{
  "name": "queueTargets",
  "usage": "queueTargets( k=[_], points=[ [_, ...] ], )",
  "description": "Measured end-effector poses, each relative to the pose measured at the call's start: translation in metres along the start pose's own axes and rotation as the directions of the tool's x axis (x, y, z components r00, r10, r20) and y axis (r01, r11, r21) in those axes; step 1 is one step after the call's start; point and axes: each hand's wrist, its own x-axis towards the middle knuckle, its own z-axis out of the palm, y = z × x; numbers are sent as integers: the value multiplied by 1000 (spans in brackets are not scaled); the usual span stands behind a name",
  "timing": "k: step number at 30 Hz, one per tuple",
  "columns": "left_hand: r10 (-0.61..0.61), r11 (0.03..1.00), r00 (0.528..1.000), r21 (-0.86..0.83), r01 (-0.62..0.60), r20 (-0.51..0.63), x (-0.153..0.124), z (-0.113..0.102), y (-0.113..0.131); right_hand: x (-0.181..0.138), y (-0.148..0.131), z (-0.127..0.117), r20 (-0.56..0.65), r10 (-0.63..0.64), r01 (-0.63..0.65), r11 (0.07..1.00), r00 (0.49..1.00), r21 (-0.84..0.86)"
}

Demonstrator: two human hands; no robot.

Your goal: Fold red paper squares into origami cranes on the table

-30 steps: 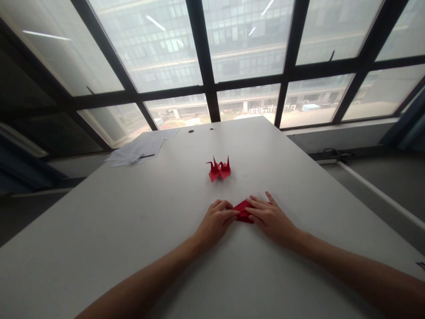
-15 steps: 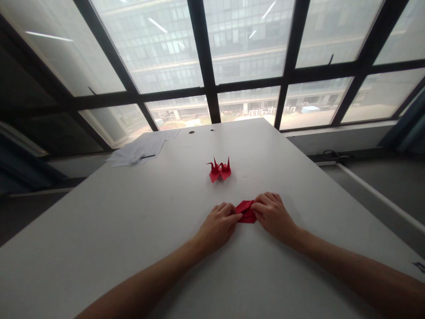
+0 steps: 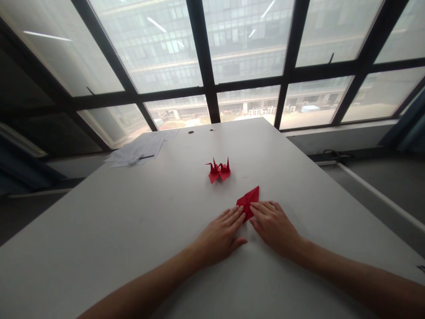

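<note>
A folded piece of red origami paper lies flat on the white table, one pointed end reaching away to the upper right. My left hand rests with its fingers stretched out, the fingertips pressing on the paper's left edge and the thumb off to the side. From the right, my right hand lays its outstretched fingertips on the paper's right part, its thumb apart. Beyond the hands stand two red paper cranes, side by side and touching or nearly so.
Loose white sheets lie at the table's far left, with a dark pen on them. The white table runs toward a large dark-framed window. A pale rail passes along the right side.
The red paper has turned, so its point now faces up and right. Both hands have gone from gripping it with bent fingers to pressing it with stretched ones.
</note>
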Motion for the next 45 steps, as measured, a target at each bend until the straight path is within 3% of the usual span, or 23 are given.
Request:
queueTargets(
  k=[9,19,21,23,26,32,37,45],
  points=[
    [7,1000,1000,2,-7,-26,2,3,-1,-5,7,14,103,47,-38,995,994,-88],
    [-2,999,1000,52,2,-10,4,2,2,-6,21,23,98,219,-201,966,971,-165],
    [3,999,1000,45,-2,-12,4,3,2,-3,21,19,82,147,-134,981,986,-140],
    [8,999,1000,34,-8,-11,5,4,1,0,20,15,120,-10,20,996,993,-84],
    [10,1000,1000,23,-10,-4,3,4,1,5,21,11,220,-179,177,984,959,28],
    [-49,998,989,38,45,139,-17,-14,7,7,22,11,255,-184,166,982,949,91],
    [-99,995,946,21,97,309,-30,-41,15,7,21,11,263,-184,161,981,947,107],
    [-108,994,918,14,111,383,-38,-64,16,6,22,14,259,-189,165,980,947,110]
  ],
)
